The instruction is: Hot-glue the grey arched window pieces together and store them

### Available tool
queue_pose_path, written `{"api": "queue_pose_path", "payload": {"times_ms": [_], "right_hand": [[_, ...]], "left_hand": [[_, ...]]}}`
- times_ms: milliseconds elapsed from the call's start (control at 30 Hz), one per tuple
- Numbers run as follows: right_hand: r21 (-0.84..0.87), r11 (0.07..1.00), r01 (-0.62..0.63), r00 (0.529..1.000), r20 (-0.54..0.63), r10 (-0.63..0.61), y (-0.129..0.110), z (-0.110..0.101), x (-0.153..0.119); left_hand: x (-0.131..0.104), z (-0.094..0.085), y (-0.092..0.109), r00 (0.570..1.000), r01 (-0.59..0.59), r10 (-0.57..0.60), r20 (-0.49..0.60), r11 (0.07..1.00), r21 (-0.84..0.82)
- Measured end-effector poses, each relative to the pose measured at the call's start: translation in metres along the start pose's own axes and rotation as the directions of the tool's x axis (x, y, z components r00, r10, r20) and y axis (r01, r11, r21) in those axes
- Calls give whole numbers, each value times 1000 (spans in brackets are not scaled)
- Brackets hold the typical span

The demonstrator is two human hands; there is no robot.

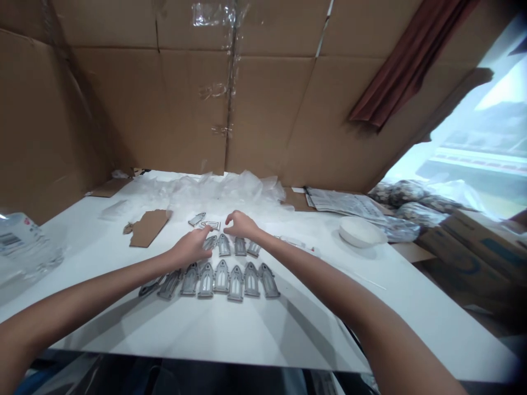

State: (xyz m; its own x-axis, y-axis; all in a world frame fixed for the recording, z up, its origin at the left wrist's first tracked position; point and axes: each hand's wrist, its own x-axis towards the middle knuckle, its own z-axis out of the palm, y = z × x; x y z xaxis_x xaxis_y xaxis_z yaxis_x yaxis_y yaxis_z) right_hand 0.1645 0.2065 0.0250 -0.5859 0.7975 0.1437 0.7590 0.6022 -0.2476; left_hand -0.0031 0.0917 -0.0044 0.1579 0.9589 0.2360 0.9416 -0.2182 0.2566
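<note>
Small grey arched, window-shaped metal-looking pieces lie on the white table [296,334]. The front row holds several, among them one arched piece [236,283] near its middle. A shorter row behind includes another arched piece [224,245]. My left hand [190,247] is over the left end of that back row, thumb and index finger apart around a grey piece [210,242] lying there. My right hand [242,226] hovers just behind the back row, its index finger and thumb curved with a gap and nothing visible between them. Farther back, two more pieces lie loose, one a tilted piece [197,219].
Crumpled clear plastic bags [230,189] lie along the back, before a tall cardboard wall [185,109]. A cardboard scrap [150,228] and a plastic bottle [24,241] are on the left. A white bowl [362,231], newspaper [346,201] and cardboard boxes [481,252] are on the right.
</note>
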Motion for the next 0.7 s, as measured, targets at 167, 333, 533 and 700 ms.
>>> {"api": "queue_pose_path", "payload": {"times_ms": [167,333,533,700], "right_hand": [[-41,995,86,995,45,-84,-16,17,32],[-70,981,178,981,85,-172,-20,27,47],[24,990,141,984,103,-143,-22,22,51],[259,966,-22,974,225,-38,-36,25,47]], "left_hand": [[3,3,-4,999,38,-35,39,995,-97],[22,-10,-36,991,109,-103,-89,992,68],[49,-6,-76,982,154,-143,-123,985,82],[50,-2,-79,988,130,-123,-92,989,72]]}}
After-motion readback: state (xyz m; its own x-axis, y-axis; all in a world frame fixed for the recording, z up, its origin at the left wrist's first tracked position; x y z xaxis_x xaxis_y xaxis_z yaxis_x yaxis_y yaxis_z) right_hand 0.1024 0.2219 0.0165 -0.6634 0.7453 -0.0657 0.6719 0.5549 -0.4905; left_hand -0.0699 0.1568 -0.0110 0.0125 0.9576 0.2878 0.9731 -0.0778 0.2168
